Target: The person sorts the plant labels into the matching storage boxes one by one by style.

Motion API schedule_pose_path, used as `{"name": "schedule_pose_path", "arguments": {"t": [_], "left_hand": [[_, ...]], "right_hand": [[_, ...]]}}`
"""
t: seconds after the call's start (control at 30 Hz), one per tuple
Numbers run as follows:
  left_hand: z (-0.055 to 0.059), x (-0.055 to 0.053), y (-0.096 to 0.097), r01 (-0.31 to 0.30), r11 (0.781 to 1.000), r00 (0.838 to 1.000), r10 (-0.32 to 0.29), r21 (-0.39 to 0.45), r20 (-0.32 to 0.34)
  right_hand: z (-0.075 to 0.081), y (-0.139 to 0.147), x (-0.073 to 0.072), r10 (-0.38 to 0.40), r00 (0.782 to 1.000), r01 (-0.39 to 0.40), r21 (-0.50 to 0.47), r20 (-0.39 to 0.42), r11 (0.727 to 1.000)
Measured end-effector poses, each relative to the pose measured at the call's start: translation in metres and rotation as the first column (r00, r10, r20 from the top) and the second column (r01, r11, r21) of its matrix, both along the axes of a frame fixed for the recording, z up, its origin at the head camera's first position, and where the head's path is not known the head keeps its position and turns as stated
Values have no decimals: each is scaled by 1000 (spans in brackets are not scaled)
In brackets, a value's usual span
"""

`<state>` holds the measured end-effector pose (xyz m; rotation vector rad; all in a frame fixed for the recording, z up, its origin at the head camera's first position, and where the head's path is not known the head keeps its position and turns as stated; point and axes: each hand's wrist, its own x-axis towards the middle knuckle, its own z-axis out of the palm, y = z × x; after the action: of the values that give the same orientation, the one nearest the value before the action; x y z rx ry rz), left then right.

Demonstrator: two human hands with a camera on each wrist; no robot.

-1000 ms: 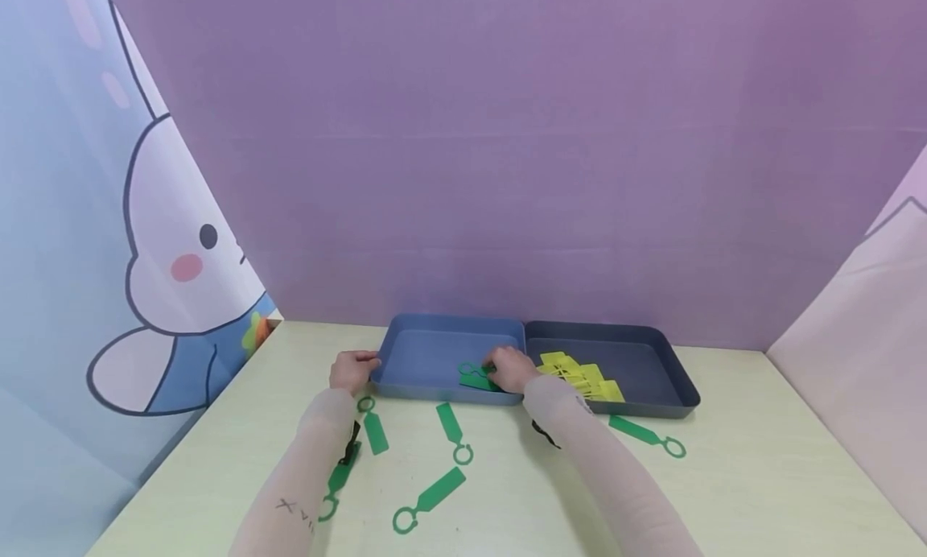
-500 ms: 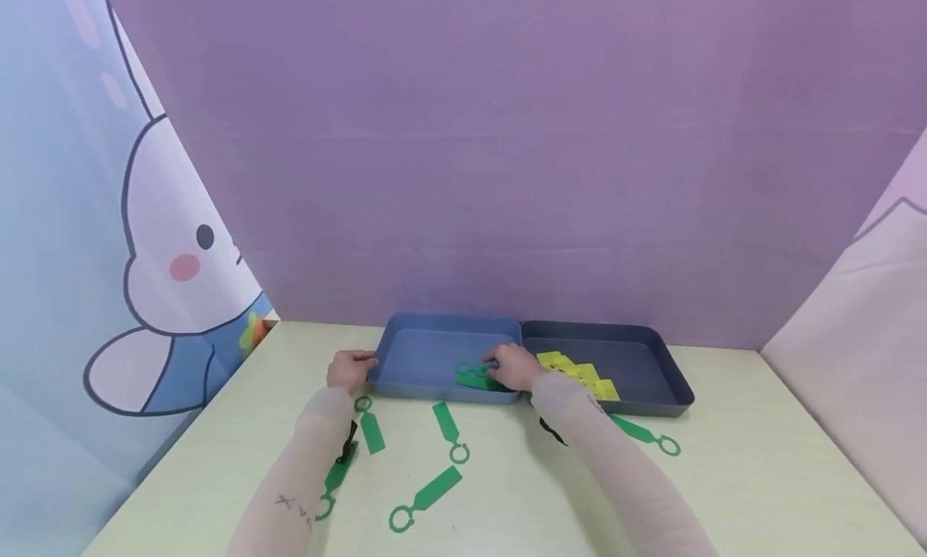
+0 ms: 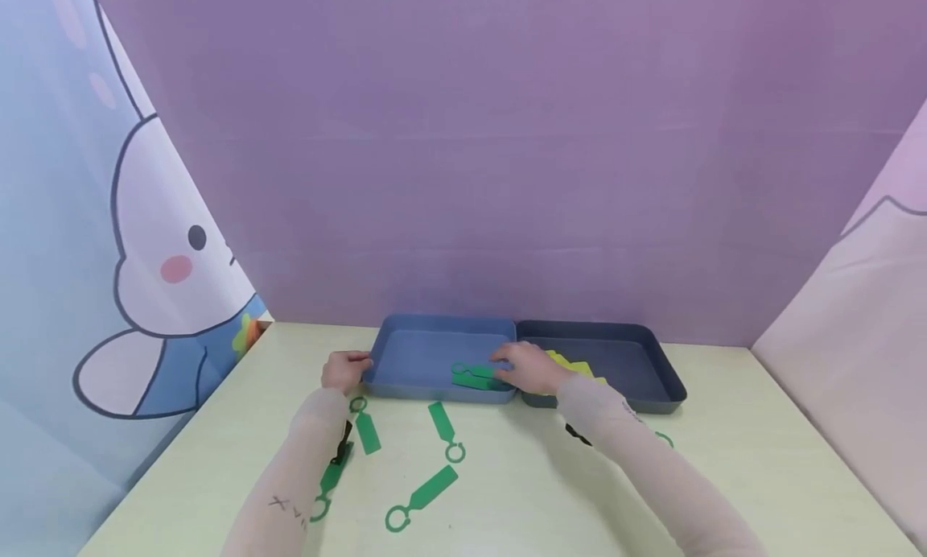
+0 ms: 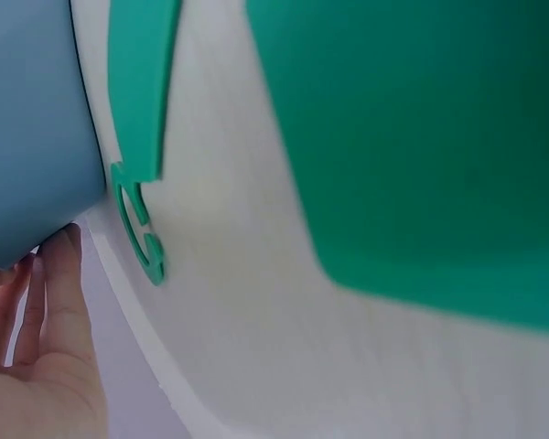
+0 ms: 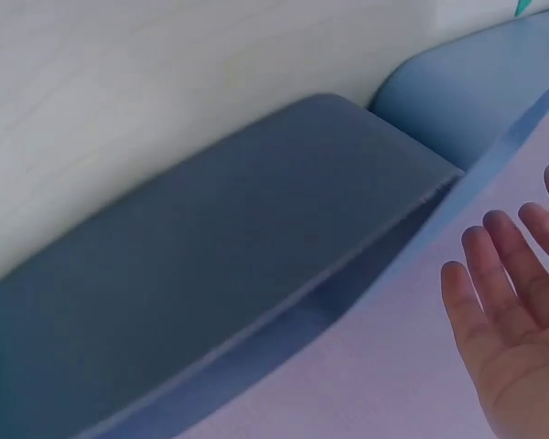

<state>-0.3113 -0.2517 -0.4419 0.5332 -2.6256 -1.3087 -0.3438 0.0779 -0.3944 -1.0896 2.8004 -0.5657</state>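
Observation:
My left hand (image 3: 345,372) grips the left wall of the blue tray (image 3: 434,349); in the left wrist view its fingers (image 4: 66,302) lie against the tray's side, and the thumb is mostly hidden. My right hand (image 3: 531,368) hovers over the wall between the two trays, fingers spread and loosely bent, nothing in them. Right beside its fingertips, a small pile of green tags (image 3: 472,377) with ring ends lies in the blue tray's front right corner. Yellow tags (image 3: 572,364) lie in the dark tray (image 3: 637,356), partly hidden by the right hand and wrist.
Several green ring tags lie loose on the pale table (image 3: 521,493): one tag (image 3: 445,422) before the blue tray, another tag (image 3: 433,488) nearer, others by the left forearm. A tag ring (image 3: 664,439) peeks out past the right forearm. A purple curtain (image 3: 463,154) hangs behind the trays.
My right hand has let go at the green pile and drawn back to the right, its fingers opening. The left hand keeps its place on the tray. The whole view has shifted slightly.

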Motion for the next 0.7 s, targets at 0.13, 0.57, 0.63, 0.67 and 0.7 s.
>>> {"name": "schedule_pose_path", "arguments": {"t": [0.13, 0.57, 0.63, 0.67, 0.7], "left_hand": [[-1, -2, -1, -5, 1000, 1000, 5, 8, 5], [-11, -8, -8, 9, 1000, 1000, -9, 28, 12], [-11, -8, -7, 13, 999, 1000, -13, 36, 13], [-11, -8, -5, 17, 999, 1000, -17, 34, 12], [-10, -7, -5, 19, 999, 1000, -19, 35, 12]], "right_hand": [[6, 9, 9, 23, 999, -22, 19, -35, 1000], [6, 51, 41, 82, 993, -79, 41, -88, 996], [5, 59, 45, 77, 992, -74, 33, -95, 997], [5, 64, 47, 74, 993, -72, 29, -96, 997], [4, 68, 48, 75, 992, -73, 28, -102, 997]]}}
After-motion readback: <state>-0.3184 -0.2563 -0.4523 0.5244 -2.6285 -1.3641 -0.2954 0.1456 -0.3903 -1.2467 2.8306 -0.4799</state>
